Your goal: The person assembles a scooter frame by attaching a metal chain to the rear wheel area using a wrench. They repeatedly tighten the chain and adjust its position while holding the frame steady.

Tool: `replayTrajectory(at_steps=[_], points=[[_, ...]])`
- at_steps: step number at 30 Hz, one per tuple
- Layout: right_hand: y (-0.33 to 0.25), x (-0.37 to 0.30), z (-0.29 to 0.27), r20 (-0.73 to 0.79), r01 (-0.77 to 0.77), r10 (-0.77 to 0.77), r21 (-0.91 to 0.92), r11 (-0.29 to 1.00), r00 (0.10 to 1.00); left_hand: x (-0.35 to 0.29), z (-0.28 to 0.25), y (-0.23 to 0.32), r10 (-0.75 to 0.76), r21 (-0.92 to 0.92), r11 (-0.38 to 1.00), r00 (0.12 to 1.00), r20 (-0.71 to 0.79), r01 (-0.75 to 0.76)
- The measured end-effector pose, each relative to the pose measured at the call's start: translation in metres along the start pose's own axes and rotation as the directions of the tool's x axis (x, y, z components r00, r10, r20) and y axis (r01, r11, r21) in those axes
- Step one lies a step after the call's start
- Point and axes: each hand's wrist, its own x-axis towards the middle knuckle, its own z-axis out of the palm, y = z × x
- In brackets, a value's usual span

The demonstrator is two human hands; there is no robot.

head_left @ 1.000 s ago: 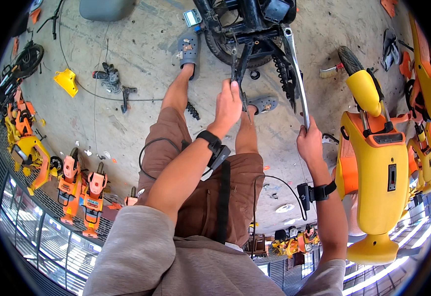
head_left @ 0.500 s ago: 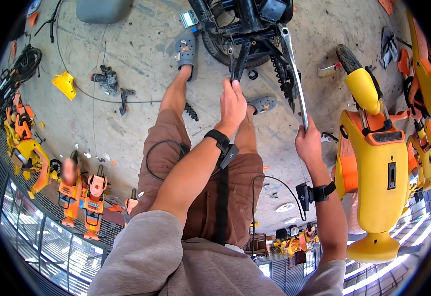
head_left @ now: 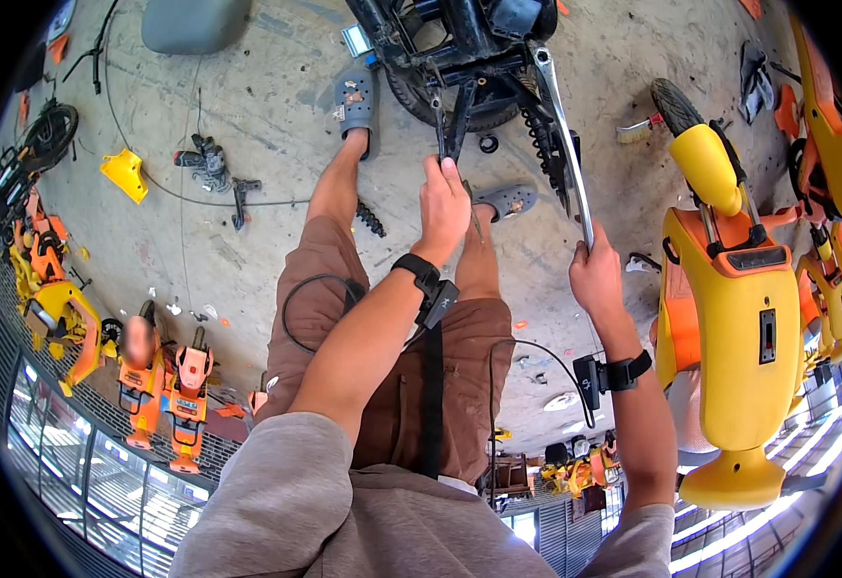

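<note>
At the near edge of the black frame (head_left: 466,34), my two hands reach up over the floor (head_left: 276,144), one toward each corner. My left hand (head_left: 443,207) has its fingers (head_left: 452,178) clamped on a dark tool (head_left: 440,123), which runs to the frame's near left corner; I can't tell its exact kind or how well its tip bites. My right hand (head_left: 596,279) is wrapped round the lower end of a long wrench (head_left: 567,144), whose ring end lies at the near right corner, just beside the shock (head_left: 539,135). Whatever the ring sits on is hidden, so I can't say if it is fully seated.

That is the weak spot, I'd judge: with the ring only half on, a hard pull could make it jump off and throw my knuckles into the shock. So long a lever might also shift the frame if nothing braces it. Should the dark tool slip under load, my left fingers could get pinched against metal. My right shoe (head_left: 513,200) is near the shock, where a dropped wrench could hit it. The yellow machine (head_left: 739,385) stands close to my right forearm (head_left: 643,424), so a sudden slip could knock my arm against it.
</note>
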Motion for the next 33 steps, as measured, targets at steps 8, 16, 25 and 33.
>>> replayTrajectory(at_steps=[8, 16, 25, 33], points=[[0.003, 0.001, 0.003, -0.01, 0.03, -0.03, 0.011, 0.999, 0.999, 0.025, 0.008, 0.015, -0.003, 0.064, 0.998, 1.0, -0.022, 0.004], [-0.008, -0.001, -0.004, 0.014, 0.023, -0.023, 0.005, 1.0, 1.0, 0.042, -0.015, 0.008, -0.173, 0.146, 0.978, 0.971, 0.166, 0.149], [0.017, 0.006, 0.008, -0.083, 0.082, -0.084, -0.028, 0.996, 0.993, 0.113, -0.11, 0.133, -0.601, 0.143, 0.597, 0.322, 0.731, 0.79], [0.02, 0.008, 0.009, -0.092, 0.096, -0.097, -0.015, 0.995, 0.991, 0.053, -0.112, 0.104, -0.457, 0.016, 0.848, 0.716, 0.527, 0.53]])
